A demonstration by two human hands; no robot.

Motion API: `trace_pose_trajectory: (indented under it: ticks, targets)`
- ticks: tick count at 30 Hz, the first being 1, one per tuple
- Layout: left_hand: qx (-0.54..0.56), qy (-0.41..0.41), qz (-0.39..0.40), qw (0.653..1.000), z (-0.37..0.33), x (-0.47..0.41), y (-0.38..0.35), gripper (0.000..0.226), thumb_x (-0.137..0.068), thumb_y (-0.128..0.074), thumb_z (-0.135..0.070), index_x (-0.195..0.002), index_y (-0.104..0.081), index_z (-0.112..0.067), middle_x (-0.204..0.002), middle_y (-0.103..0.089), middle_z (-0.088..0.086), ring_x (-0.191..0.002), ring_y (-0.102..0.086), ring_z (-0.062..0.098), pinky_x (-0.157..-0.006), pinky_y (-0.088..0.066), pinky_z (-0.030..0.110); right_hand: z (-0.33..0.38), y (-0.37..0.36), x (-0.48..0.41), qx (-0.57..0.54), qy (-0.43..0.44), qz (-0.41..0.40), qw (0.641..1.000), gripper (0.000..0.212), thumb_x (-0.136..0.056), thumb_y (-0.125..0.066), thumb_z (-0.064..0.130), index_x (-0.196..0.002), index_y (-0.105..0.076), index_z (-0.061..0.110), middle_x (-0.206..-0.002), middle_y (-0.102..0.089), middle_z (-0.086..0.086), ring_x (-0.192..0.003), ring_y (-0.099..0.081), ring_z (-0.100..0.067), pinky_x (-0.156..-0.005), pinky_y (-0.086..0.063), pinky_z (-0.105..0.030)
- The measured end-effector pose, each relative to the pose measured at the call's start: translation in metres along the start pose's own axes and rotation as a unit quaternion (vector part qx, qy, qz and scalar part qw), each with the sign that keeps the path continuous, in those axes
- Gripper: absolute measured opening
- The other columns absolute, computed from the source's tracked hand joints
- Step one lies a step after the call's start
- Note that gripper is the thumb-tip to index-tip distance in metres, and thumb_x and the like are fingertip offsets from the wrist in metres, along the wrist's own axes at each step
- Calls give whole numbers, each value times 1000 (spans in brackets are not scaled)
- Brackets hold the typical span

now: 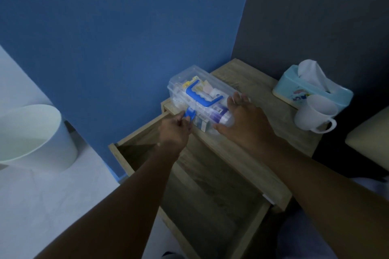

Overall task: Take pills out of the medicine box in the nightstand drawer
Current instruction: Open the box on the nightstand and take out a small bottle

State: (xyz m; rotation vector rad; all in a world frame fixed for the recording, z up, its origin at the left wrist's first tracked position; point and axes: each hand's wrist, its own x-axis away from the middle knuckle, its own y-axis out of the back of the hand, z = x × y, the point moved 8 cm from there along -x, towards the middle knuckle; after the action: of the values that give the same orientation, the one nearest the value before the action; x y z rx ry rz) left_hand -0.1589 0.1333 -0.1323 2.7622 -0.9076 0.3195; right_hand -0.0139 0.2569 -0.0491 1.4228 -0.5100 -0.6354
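We unlatch the medicine box (197,92) on the nightstand (259,90).
It sits closed at the top's left edge, above the open drawer (210,185). Our left hand (175,130) pinches the blue latch (190,115); our right hand (242,119) lies open, steadying the box. Next: lift the lid.

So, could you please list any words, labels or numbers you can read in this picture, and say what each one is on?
None can be read.
Packets inside the clear medicine box: print too blurred.
White and purple bottle in the box: label too blurred.
Tissue box: a coloured picture and marks, too small to read.
White cup: no print shows.
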Motion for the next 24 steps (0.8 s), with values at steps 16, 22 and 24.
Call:
trace_pose_trajectory:
  ticks: [16, 22, 24]
  targets:
    - [-363, -163, 117, 910, -47, 18, -6, 74, -97, -47, -12, -158, -5, -11, -166, -9, 10, -152, -15, 25, -121, -19, 33, 5, 48, 7, -13, 46, -131, 990, 60, -76, -59, 65, -120, -61, 23, -109, -71, -3, -95, -69, -24, -76, -57, -34]
    - [-414, -207, 139, 876, -60, 11, -18, 93, -89, -59, -11, -157, 4, -9, -164, 22, 9, -152, 15, 26, -125, -7, 36, -11, 93, 4, -112, 79, -272, 953, 41, -85, -64, 33, -122, -68, 16, -105, -75, -8, -91, -71, -28, -78, -57, -39]
    - [-437, -206, 143, 864, -58, 8, -22, 93, -91, -59, -16, -157, 6, -8, -164, 21, 9, -152, 15, 26, -124, -4, 36, -12, 107, 3, -85, 112, -343, 929, 27, -91, -62, 19, -112, -72, 6, -103, -76, -13, -88, -72, -28, -78, -57, -34]
